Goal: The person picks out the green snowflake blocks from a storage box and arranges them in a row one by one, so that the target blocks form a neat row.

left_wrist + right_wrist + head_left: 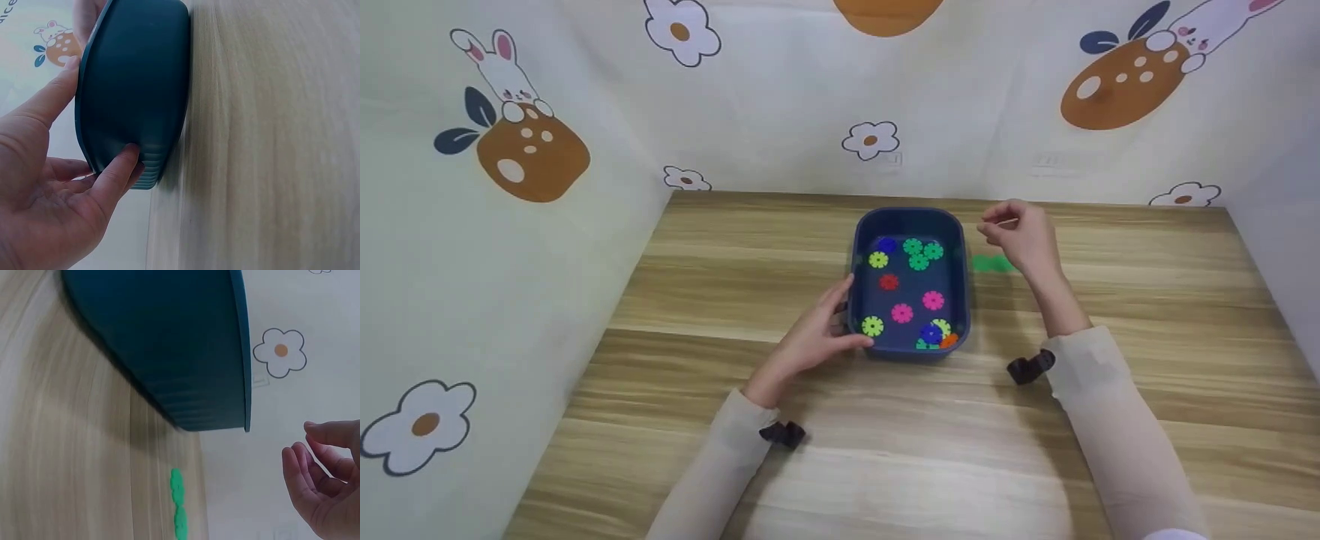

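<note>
My left hand [814,334] holds the near left corner of a dark blue plastic tub [910,352], fingers and thumb against its rim and outer wall. Inside the tub lie several toothed plastic discs: green ones [919,262], pink ones [902,313], a red disc [889,282], and yellow, blue and orange ones. My right hand [1027,236] hovers just right of the tub's far end, its fingers loosely bent with nothing visible between them. Below that hand, green discs [991,263] lie joined in a short row on the table; the right wrist view shows this green row [178,503] too.
The wood-grain table [720,292] ends at a pale cloth backdrop [780,97] printed with flowers and rabbits. Similar pale walls stand at left and right. Each sleeve carries a small black wrist camera [1031,367].
</note>
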Demonstrator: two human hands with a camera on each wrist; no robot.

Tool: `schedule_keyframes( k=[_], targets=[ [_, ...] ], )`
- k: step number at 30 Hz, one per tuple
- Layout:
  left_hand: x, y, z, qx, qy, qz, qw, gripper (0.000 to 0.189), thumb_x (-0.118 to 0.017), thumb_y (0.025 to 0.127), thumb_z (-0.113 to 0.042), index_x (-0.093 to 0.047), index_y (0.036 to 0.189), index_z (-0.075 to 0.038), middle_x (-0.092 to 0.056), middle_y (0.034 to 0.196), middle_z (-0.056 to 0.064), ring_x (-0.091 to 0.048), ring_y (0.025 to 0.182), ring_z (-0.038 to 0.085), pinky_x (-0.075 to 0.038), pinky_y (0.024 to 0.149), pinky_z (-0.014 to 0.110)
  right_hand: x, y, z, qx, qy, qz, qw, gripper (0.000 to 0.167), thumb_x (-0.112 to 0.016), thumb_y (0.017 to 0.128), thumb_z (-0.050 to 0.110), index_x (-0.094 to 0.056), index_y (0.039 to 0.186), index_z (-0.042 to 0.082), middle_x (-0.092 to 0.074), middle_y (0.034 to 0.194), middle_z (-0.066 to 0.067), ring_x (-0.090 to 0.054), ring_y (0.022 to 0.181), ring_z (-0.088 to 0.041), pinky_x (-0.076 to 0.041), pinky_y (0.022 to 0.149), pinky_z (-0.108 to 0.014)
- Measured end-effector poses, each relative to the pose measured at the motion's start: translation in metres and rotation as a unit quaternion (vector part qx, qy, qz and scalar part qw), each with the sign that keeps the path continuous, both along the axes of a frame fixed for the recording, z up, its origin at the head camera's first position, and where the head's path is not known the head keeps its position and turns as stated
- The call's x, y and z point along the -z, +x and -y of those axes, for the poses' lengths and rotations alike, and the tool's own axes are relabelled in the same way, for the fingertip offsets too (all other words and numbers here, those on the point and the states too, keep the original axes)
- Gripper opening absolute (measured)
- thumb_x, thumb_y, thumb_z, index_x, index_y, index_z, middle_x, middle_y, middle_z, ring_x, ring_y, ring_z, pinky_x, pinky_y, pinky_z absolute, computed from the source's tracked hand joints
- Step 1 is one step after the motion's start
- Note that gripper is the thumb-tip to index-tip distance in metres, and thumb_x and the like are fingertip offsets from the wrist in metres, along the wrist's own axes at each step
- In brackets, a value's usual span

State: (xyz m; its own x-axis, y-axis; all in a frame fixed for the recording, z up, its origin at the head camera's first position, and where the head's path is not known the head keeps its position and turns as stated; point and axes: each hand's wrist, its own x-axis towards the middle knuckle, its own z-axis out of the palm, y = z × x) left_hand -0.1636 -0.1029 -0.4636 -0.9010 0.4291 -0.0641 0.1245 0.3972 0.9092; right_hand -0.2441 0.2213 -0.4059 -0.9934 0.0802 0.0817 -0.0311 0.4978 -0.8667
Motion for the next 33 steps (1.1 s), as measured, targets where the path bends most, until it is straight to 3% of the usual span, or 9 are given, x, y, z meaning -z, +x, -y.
schedule_keyframes(
  k=[18, 26, 33],
  targets=[
    [-0.002, 0.0, -0.001, -0.002, -0.026, -0.004, 0.9997, 0.105, -0.082, 0.082, -0.027, -0.015, 0.161, -0.013, -0.016, 0.167, 0.016, -0.04, 0.144, 0.036, -0.05, 0.108, 0.037, 0.005, -0.004, 0.028, -0.017, 0.002, 0.003, 0.9999, 0.019, -0.068, 0.093, 0.008, -0.068, 0.108, -0.003, -0.068, 0.101, -0.013, -0.062, 0.074, 0.0, -0.054, 0.064, -0.009],
    [0.0, -0.001, -0.001, 0.005, 0.003, -0.002, 1.0, 0.105, -0.083, 0.082, -0.024, -0.015, 0.16, -0.009, -0.017, 0.166, 0.018, -0.04, 0.144, 0.037, -0.05, 0.108, 0.038, 0.008, -0.004, 0.046, -0.032, 0.009, 0.0, 0.9995, 0.022, -0.069, 0.092, 0.007, -0.069, 0.111, -0.003, -0.069, 0.109, -0.02, -0.067, 0.092, -0.022, -0.049, 0.067, -0.006],
    [0.001, -0.001, 0.0, 0.009, 0.01, -0.007, 0.9999, 0.104, -0.082, 0.082, -0.022, -0.015, 0.16, -0.006, -0.018, 0.165, 0.02, -0.04, 0.144, 0.04, -0.05, 0.108, 0.039, 0.013, -0.004, 0.061, -0.051, 0.014, 0.005, 0.9986, 0.024, -0.07, 0.092, 0.008, -0.068, 0.114, -0.003, -0.07, 0.11, -0.02, -0.068, 0.096, -0.028, -0.051, 0.074, -0.013]
  ],
)
